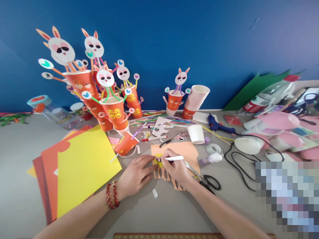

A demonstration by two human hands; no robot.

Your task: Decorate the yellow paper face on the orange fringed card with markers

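Observation:
My right hand (178,169) grips a white marker pen (173,158), its dark tip against a small round yellow paper piece (159,160). From the other side my left hand (136,174), fingers stretched out, rests its fingertips at the edge of this yellow piece. Beneath lies an orange paper sheet (184,148) with several leaf-shaped holes cut along its near edge. Scissors with black handles (210,182) lie beside my right wrist, their blades partly over the sheet. A capped black marker (165,143) and a red-and-white marker (156,138) lie beyond it.
Red paper cups with rabbit faces (113,109) stand stacked at left, behind yellow paper (84,166). A cup stack (196,99) stands by the blue wall. To the right are a blue glue gun (220,125), tape roll (214,148), black cable (235,166) and plastic bottle (269,96).

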